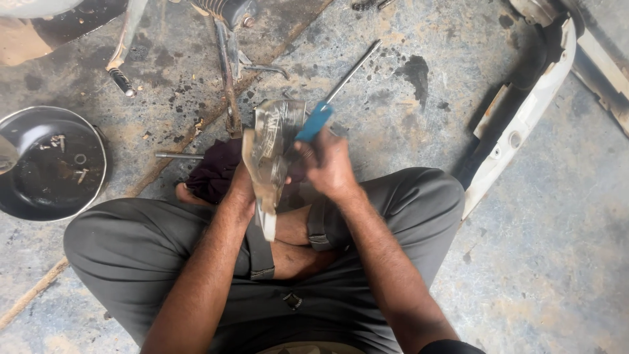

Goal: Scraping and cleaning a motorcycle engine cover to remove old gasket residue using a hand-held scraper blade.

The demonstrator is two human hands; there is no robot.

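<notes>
left hand grips grimy metal cover upright over lap, steadying it | right hand clenched on blue-handled screwdriver, handle against cover's top edge | dark rag just left of cover | pan with bolts far left of cover on floor

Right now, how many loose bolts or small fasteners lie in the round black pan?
3 that I can make out in the pan: a bolt near its top, a washer ring at the middle, another bolt just below. Oil and glare may hide more.
</notes>
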